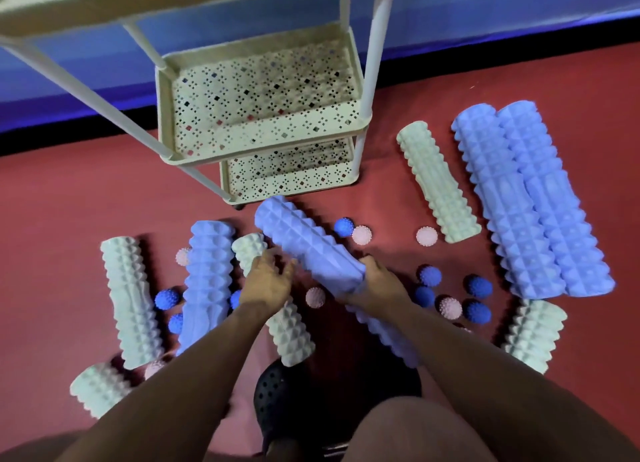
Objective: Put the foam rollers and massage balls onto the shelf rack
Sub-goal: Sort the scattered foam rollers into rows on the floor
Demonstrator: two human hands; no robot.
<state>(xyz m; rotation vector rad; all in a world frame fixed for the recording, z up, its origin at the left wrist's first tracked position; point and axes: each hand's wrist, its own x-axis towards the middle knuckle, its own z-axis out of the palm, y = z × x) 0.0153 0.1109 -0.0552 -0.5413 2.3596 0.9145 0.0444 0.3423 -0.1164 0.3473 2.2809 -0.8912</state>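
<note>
The right hand (pixel 375 281) has its grip closed round the near end of a blue foam roller (pixel 306 245), fingers curled over the end. The left hand (pixel 268 278) lies against the roller's side further along, fingers spread and fairly straight, its grip wide and steadying. The roller is lifted off the floor (pixel 69 202), its far end tilted toward the bottom tier of the shelf rack (pixel 263 115), almost at its front edge. Both forearms reach forward and down from the bottom of the view, the right crossing over another blue roller (pixel 384 337) lying on the floor.

Counting rollers: five blue, with the held one, the one under the right arm, one (pixel 207 281) to the left and two long ones (pixel 533 202) side by side and touching at the right. Five pale green ones (pixel 438 184) show, scattered to both sides. Of the spiky massage balls, I count about eight blue (pixel 343 227) and seven pink (pixel 362 235), though several are half hidden. All three visible rack tiers hold nothing. A dark perforated shoe (pixel 287 396) is near the bottom of the view.
</note>
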